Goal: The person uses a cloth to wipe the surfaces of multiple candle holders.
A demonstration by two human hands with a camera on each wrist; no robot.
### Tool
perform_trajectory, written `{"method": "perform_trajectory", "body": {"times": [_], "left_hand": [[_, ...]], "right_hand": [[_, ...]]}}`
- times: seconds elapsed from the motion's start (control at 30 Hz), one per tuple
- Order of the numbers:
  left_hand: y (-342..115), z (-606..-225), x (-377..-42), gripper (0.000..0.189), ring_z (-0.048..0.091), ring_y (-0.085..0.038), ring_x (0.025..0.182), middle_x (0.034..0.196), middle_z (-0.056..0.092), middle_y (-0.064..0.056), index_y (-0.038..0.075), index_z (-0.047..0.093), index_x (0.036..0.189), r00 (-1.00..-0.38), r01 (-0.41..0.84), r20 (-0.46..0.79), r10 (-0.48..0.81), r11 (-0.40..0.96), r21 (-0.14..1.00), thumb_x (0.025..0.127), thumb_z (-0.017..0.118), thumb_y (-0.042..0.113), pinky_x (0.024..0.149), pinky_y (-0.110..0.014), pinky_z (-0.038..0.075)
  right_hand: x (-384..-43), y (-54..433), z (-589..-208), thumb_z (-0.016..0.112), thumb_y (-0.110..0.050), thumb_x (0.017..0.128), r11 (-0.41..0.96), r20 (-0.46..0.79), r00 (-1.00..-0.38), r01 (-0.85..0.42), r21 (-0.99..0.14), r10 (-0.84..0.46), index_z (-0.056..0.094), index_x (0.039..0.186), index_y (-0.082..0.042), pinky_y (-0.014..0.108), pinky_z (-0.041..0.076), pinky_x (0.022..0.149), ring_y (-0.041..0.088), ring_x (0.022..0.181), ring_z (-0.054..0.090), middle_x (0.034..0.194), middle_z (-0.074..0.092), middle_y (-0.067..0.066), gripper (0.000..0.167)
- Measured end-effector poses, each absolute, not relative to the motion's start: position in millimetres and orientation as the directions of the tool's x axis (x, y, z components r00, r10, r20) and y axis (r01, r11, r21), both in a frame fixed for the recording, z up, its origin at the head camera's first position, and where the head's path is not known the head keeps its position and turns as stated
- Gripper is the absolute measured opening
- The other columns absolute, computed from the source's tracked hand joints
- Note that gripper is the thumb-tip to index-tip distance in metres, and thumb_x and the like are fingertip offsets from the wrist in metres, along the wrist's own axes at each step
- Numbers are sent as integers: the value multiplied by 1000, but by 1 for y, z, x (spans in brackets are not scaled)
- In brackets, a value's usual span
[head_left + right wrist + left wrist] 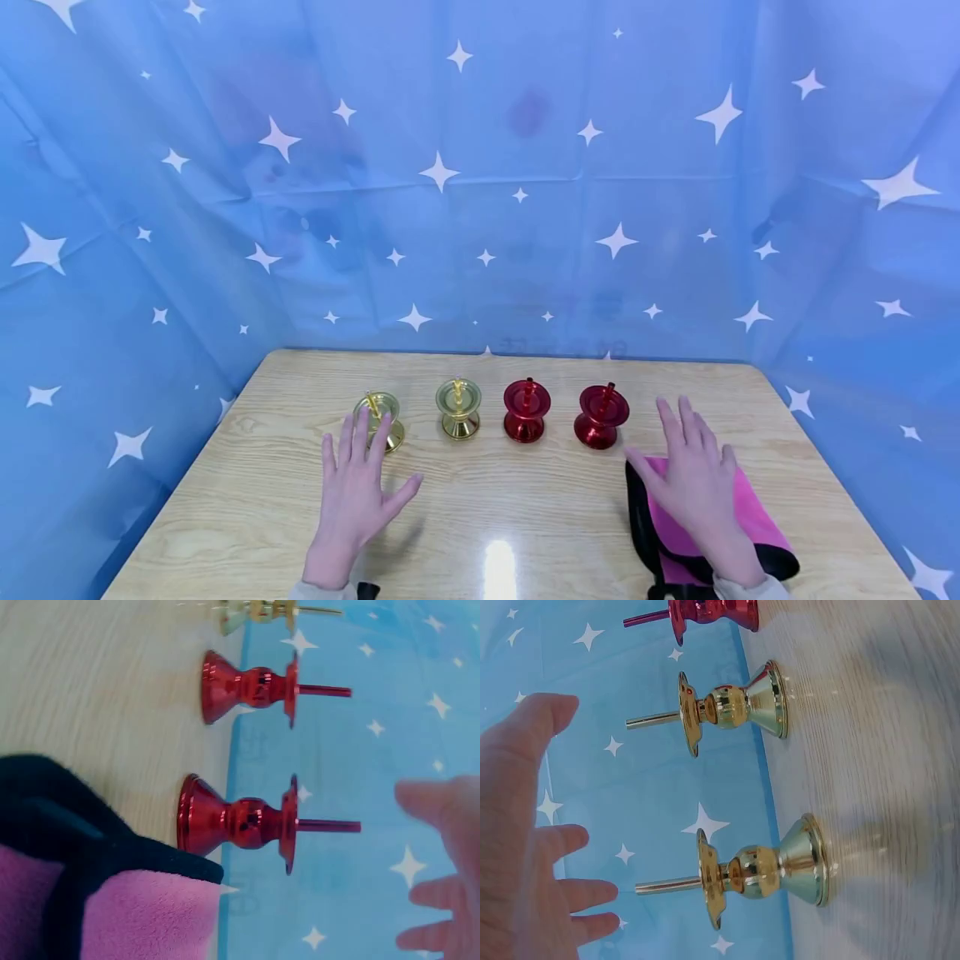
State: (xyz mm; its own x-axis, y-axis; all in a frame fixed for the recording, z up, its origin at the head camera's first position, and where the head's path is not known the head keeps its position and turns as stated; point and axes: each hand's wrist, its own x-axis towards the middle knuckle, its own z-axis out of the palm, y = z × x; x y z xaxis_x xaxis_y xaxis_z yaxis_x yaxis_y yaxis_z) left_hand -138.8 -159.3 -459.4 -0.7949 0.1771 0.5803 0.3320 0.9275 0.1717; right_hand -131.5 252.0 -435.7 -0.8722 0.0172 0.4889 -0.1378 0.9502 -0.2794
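Four candle holders is more than I count, so several small metal candle holders stand in a row across the table. At the left is a gold candle holder, partly hidden behind my left hand in the head view. Beside it stands a second gold candle holder. To the right come a red candle holder and another red candle holder. My left hand is spread above the table, holding nothing. Over a folded pink cloth with black edging hovers my right hand, fingers extended and holding nothing.
The light wooden table ends at a blue curtain with white stars, which also runs along both sides. A bright light reflection shows near the table's front.
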Motion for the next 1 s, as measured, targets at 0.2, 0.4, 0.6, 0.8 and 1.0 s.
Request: {"method": "perform_trajectory", "body": {"times": [0.2, 0.4, 0.6, 0.8, 1.0], "left_hand": [[-159, -460, -142, 80, 37, -44, 125, 139, 40, -26, 3, 45, 136, -749, 406, 636, 186, 887, 219, 76, 57, 55, 100, -64, 22], [-155, -459, -146, 75, 45, -46, 118, 134, 46, -26, -1, 47, 133, -684, 488, 703, 193, 837, 246, 80, 56, 51, 95, -63, 30], [-147, -458, -151, 69, 50, -47, 111, 127, 51, -28, -6, 51, 127, -611, 573, 771, 179, 772, 275, 82, 58, 46, 91, -61, 35], [-137, -457, -152, 67, 52, -45, 111, 123, 55, -27, -6, 53, 125, -591, 602, 790, 164, 742, 296, 81, 61, 44, 89, -64, 36], [-129, -458, -154, 67, 52, -46, 110, 122, 56, -26, -6, 53, 126, -607, 617, 778, 164, 714, 331, 76, 67, 37, 89, -63, 38]], "right_hand": [[-135, 262, -431, 72, -21, 80, 893, 567, -823, -219, -393, 48, 42, 134, 6, 68, 38, 73, 57, 109, 42, 131, 41, 36, 67], [-136, 273, -431, 75, -7, 74, 866, 591, -799, -214, -452, 111, 46, 128, 9, 64, 39, 78, 52, 109, 45, 121, 49, 34, 64], [-136, 286, -433, 73, -3, 74, 869, 567, -806, -147, -472, 171, 47, 126, 11, 59, 42, 70, 46, 95, 52, 109, 55, 33, 60], [-136, 297, -438, 72, -2, 75, 872, 534, -822, -102, -479, 197, 47, 125, 13, 58, 43, 70, 46, 93, 54, 108, 55, 35, 57], [-134, 303, -441, 73, -3, 75, 873, 512, -828, -57, -484, 229, 49, 123, 13, 58, 44, 69, 46, 92, 55, 109, 55, 34, 56]]}}
